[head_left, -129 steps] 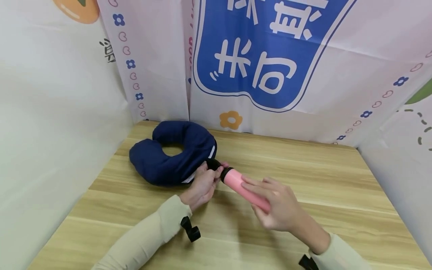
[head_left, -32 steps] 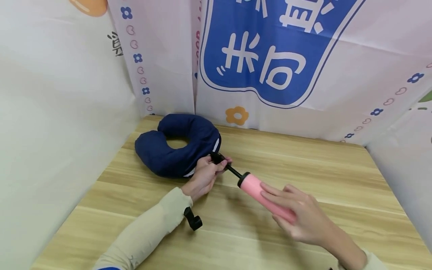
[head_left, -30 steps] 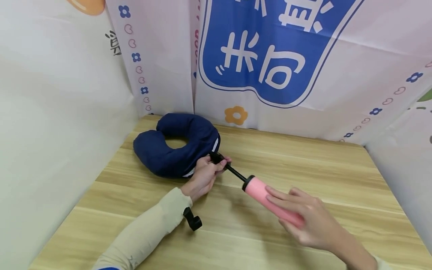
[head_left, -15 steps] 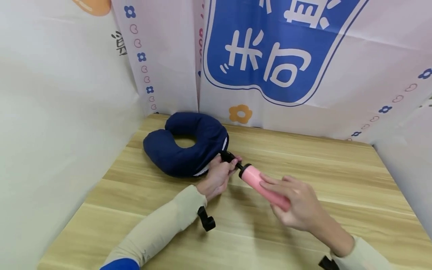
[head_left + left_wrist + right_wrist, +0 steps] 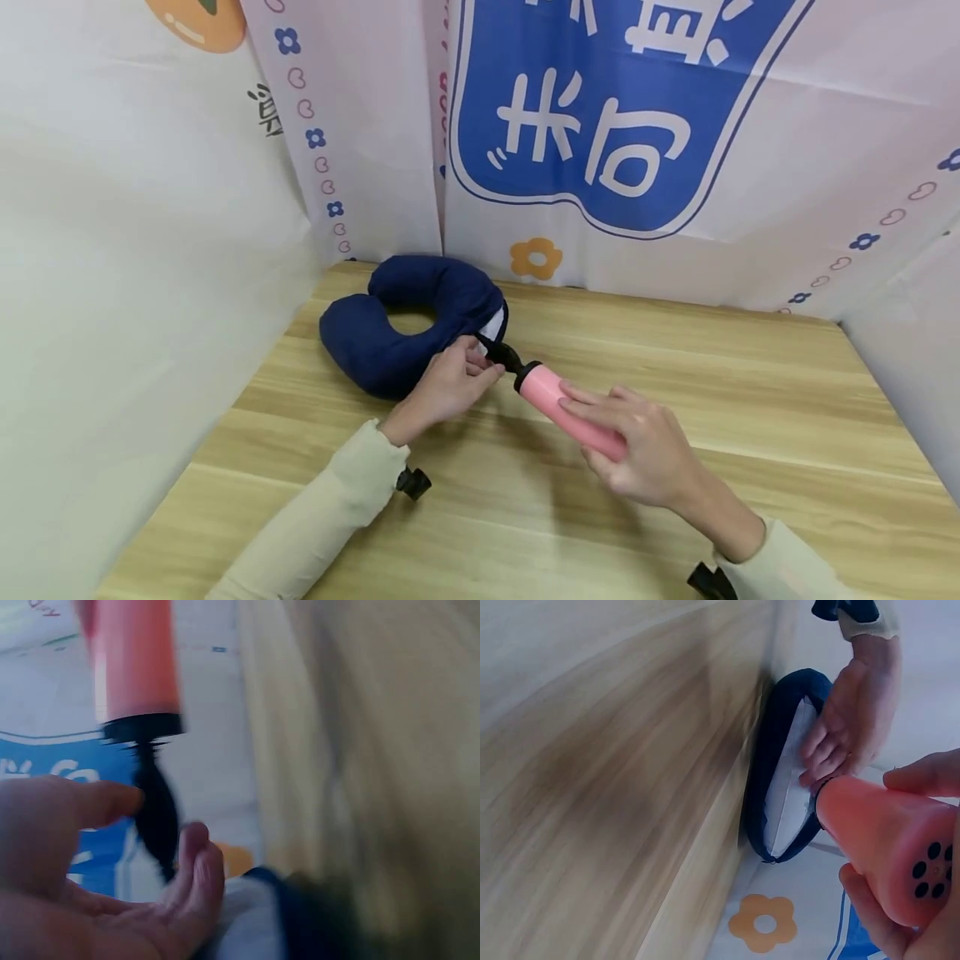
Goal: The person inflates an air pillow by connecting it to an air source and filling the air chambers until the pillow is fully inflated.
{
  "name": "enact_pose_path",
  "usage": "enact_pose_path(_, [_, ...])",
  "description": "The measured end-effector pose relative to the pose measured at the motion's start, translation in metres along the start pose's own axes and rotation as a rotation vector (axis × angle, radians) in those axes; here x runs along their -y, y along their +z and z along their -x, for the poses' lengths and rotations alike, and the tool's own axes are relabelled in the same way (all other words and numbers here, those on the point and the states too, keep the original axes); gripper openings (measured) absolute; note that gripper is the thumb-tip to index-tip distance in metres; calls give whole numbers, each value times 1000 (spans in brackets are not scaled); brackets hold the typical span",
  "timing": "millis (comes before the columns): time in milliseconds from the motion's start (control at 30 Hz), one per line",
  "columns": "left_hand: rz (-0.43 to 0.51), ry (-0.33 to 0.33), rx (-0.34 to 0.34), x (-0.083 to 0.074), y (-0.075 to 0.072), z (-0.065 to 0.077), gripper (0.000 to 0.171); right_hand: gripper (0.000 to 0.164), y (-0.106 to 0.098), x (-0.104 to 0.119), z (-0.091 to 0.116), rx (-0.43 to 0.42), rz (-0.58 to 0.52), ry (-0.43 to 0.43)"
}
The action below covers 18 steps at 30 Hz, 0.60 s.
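Right hand (image 5: 641,450) grips the hand pump (image 5: 551,402), likely aiming at the neck pillow (image 5: 386,354). Left hand (image 5: 452,382) flanks the nozzle (image 5: 504,357), fingers parted

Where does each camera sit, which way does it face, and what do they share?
Head: worn on the head, facing forward and down at the navy neck pillow and pink hand pump; left hand, right hand and cream sleeves show.
Left wrist: worn there, facing past the left hand's fingers to the pump's black end, blurred; only that hand shows plainly.
Right wrist: worn there, facing past the pump toward the pillow's white inside; right hand's fingers and left hand show.
Shared: the pump, in all three; head and right wrist both catch the printed orange flower.
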<state>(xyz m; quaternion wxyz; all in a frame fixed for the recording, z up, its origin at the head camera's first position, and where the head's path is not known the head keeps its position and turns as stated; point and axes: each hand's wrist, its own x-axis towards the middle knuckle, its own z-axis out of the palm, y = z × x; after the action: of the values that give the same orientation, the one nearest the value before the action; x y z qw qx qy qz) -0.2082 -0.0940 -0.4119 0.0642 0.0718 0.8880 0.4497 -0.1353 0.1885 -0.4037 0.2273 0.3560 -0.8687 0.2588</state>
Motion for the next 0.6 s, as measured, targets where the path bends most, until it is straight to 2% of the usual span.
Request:
enact_pose_path(33, [-86, 24, -25, -2, -5, 2, 67, 54, 0, 0, 0, 1, -1, 1])
enact_pose_path(100, [-201, 82, -61, -5, -13, 4, 58, 54, 0, 0, 0, 4, -5, 1])
enact_pose_path(233, [-410, 183, -144, -11, -18, 2, 42, 53, 0, -1, 2, 12, -8, -8])
enact_pose_path(367, [-561, 292, -196, -11, -16, -3, 43, 54, 0, -4, 4, 21, -11, -2])
enact_pose_path(467, [-685, 371, -252, -10, -14, -9, 31, 57, 1, -6, 7, 48, -17, 34])
enact_pose_path(600, [-833, 421, -315, -8, -15, -20, 15, 66, 2, -7, 11, 115, -7, 123])
